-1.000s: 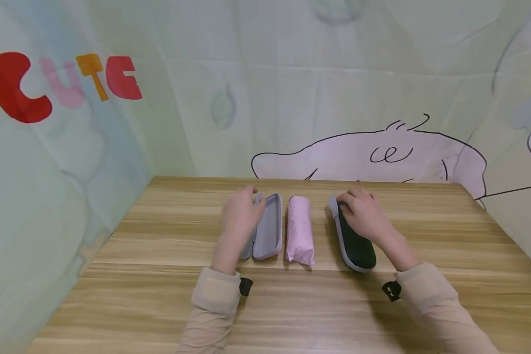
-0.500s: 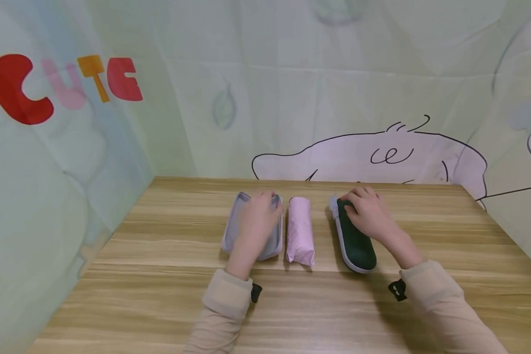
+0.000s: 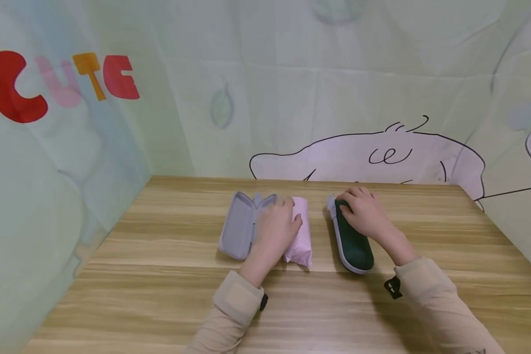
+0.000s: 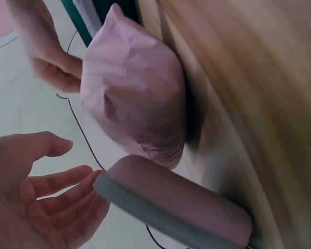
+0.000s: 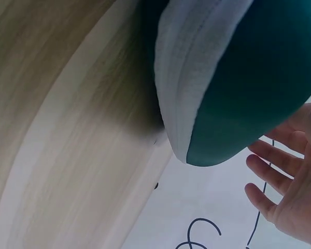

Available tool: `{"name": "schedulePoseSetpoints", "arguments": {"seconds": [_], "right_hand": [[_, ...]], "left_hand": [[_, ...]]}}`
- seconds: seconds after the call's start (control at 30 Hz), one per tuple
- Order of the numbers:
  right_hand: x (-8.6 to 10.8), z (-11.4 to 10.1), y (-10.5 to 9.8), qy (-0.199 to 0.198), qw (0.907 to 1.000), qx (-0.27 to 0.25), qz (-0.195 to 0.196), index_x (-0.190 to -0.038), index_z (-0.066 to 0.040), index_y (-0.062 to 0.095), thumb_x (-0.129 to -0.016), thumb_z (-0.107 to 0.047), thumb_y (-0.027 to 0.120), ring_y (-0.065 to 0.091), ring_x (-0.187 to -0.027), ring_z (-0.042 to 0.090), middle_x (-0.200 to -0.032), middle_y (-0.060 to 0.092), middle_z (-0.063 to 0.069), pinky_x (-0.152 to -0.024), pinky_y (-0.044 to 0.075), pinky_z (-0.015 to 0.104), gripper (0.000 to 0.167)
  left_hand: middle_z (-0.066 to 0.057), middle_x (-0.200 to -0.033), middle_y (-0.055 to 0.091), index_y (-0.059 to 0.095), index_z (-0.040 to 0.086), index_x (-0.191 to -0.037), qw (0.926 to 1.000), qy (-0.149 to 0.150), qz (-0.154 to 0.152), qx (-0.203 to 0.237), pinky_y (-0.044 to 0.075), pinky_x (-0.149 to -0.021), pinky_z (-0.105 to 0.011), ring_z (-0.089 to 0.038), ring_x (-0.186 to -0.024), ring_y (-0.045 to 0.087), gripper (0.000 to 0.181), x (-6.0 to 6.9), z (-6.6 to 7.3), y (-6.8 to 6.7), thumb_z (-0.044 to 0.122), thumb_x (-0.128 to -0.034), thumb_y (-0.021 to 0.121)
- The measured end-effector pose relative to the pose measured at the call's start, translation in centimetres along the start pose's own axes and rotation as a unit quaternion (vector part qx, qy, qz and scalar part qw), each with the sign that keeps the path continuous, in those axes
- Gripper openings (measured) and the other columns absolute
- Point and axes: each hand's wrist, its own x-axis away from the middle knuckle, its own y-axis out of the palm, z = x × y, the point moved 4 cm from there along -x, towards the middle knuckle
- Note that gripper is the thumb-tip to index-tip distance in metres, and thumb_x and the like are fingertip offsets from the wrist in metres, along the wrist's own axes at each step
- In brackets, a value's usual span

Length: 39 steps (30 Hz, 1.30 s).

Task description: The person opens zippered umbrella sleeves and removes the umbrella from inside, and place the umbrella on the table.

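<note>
My left hand (image 3: 274,226) hovers over the right half of a hinged hard case (image 3: 238,227), which lies spread on the table with its grey inside up. In the left wrist view its fingers are loosely bent beside the case, whose outer shell (image 4: 181,194) is dusky pink; they grip nothing. A soft pink wrapped roll (image 3: 303,241) lies just right of that hand; what it wraps is hidden. Farther right, my right hand (image 3: 365,211) rests at the far end of a closed dark green zip case (image 3: 359,250) with a pale grey zip band. Its fingers (image 5: 272,176) are relaxed.
The wood-grain table (image 3: 159,290) ends at a printed cloth backdrop (image 3: 274,98) behind and on the left. Pink roll and green case lie side by side with a narrow strip of table between them.
My left hand has moved right, from the left half of the hinged case across it toward the pink roll. The case's left half now shows, lying open. My right hand stays at the green case.
</note>
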Motion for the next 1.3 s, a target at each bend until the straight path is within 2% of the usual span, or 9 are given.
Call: {"name": "schedulePoseSetpoints", "arguments": {"seconds": [0.2, 0.47, 0.67, 0.83, 0.93, 1.13, 1.2, 1.3], "right_hand": [[-0.3, 0.3, 0.0, 0.005, 1.0, 0.001, -0.005, -0.115, -0.004, 0.065, -0.093, -0.012, 0.054, 0.051, -0.114, 0.035, -0.119, 0.061, 0.016, -0.093, 0.041, 0.06, 0.026], [-0.6, 1.0, 0.1, -0.005, 0.9998, 0.008, -0.016, -0.114, -0.004, 0.066, -0.092, -0.012, 0.057, 0.052, -0.116, 0.036, -0.118, 0.062, 0.016, -0.094, 0.041, 0.062, 0.025], [-1.0, 1.4, 0.2, -0.019, 0.9993, 0.008, -0.032, -0.117, -0.005, 0.066, -0.093, -0.014, 0.057, 0.05, -0.122, 0.038, -0.123, 0.062, 0.018, -0.098, 0.038, 0.064, 0.027], [-1.5, 1.6, 0.3, -0.025, 0.9989, 0.006, -0.04, -0.115, -0.005, 0.066, -0.093, -0.014, 0.057, 0.049, -0.123, 0.039, -0.123, 0.062, 0.019, -0.097, 0.039, 0.064, 0.026], [-1.9, 1.6, 0.4, -0.029, 0.9988, 0.003, -0.041, -0.113, -0.005, 0.067, -0.093, -0.014, 0.057, 0.051, -0.121, 0.04, -0.122, 0.062, 0.019, -0.095, 0.04, 0.065, 0.024], [-2.5, 1.7, 0.6, -0.015, 0.9981, -0.01, -0.059, -0.114, -0.006, 0.068, -0.094, -0.014, 0.057, 0.051, -0.121, 0.04, -0.125, 0.061, 0.019, -0.095, 0.04, 0.065, 0.024], [-2.5, 1.8, 0.7, -0.01, 0.9976, -0.017, -0.067, -0.114, -0.005, 0.067, -0.094, -0.014, 0.056, 0.05, -0.121, 0.04, -0.126, 0.061, 0.019, -0.096, 0.039, 0.066, 0.025], [-2.7, 1.9, 0.8, -0.004, 0.9967, -0.028, -0.076, -0.116, -0.005, 0.066, -0.095, -0.014, 0.055, 0.049, -0.122, 0.041, -0.127, 0.06, 0.02, -0.097, 0.038, 0.066, 0.025]], "left_hand": [[-0.009, -0.105, 0.066, 0.063, 0.005, -0.117, 0.9991, 0.013, -0.035, 0.021, 0.055, -0.063, -0.035, -0.024, -0.086, 0.066, 0.035, 0.4, 0.9, 0.8, 0.029, -0.0912, 0.062], [-0.008, -0.108, 0.067, 0.063, 0.009, -0.118, 0.9959, 0.03, -0.06, 0.06, 0.055, -0.063, -0.033, -0.024, -0.089, 0.066, 0.034, 0.6, 2.3, 1.3, 0.029, -0.0901, 0.062], [-0.006, -0.108, 0.067, 0.065, 0.011, -0.116, 0.9954, 0.05, -0.058, 0.058, 0.055, -0.067, -0.034, -0.022, -0.089, 0.066, 0.031, 0.7, 3.3, 1.7, 0.029, -0.0909, 0.062], [-0.004, -0.109, 0.066, 0.065, 0.011, -0.115, 0.9914, 0.09, -0.06, 0.074, 0.055, -0.073, -0.032, -0.019, -0.093, 0.065, 0.029, 1.1, 4.4, 2.4, 0.027, -0.0913, 0.061], [-0.003, -0.109, 0.064, 0.065, 0.012, -0.116, 0.9885, 0.109, -0.07, 0.078, 0.054, -0.076, -0.03, -0.018, -0.096, 0.063, 0.03, 1.3, 5.0, 2.7, 0.029, -0.0914, 0.061], [-0.003, -0.11, 0.062, 0.063, 0.012, -0.118, 0.9839, 0.134, -0.086, 0.08, 0.054, -0.071, -0.027, -0.016, -0.094, 0.062, 0.031, 1.6, 6.1, 2.9, 0.029, -0.0919, 0.061], [-0.004, -0.112, 0.062, 0.063, 0.011, -0.119, 0.9821, 0.144, -0.093, 0.078, 0.054, -0.071, -0.025, -0.016, -0.095, 0.062, 0.032, 1.7, 6.5, 3.0, 0.029, -0.0926, 0.06], [-0.005, -0.116, 0.06, 0.061, 0.011, -0.122, 0.9784, 0.173, -0.102, 0.05, 0.054, -0.078, -0.025, -0.017, -0.099, 0.06, 0.035, 1.8, 7.1, 3.0, 0.031, -0.0934, 0.059]]}}
